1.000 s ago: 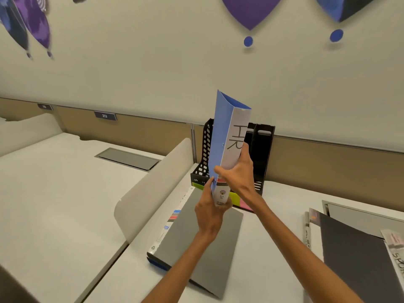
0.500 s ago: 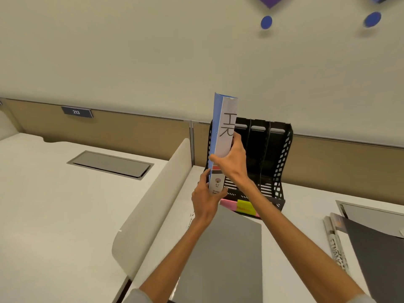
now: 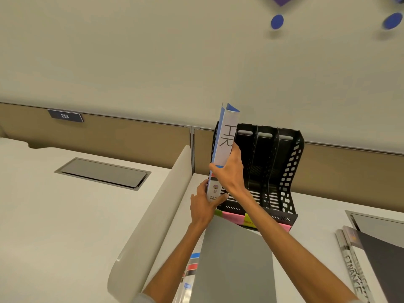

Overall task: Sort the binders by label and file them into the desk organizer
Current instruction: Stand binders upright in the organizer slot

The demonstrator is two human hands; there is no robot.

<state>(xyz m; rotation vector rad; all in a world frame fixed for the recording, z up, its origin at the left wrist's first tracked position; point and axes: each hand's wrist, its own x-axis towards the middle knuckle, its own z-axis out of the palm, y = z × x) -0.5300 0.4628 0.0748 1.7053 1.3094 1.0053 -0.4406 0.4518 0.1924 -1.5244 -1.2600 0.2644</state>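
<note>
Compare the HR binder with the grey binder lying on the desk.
The HR binder stands upright at the leftmost slot of the organizer; the grey binder lies flat. The HR binder is blue with a white spine; the grey binder shows plain grey. The left hand and right hand grip the HR binder, not the grey binder.

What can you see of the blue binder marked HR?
The HR binder has blue covers and a pale spine lettered HR by hand, with a small printed label near its foot. It is held nearly upright at the left end of the black desk organizer. The right hand grips its middle; the left hand holds its lower end.
</note>
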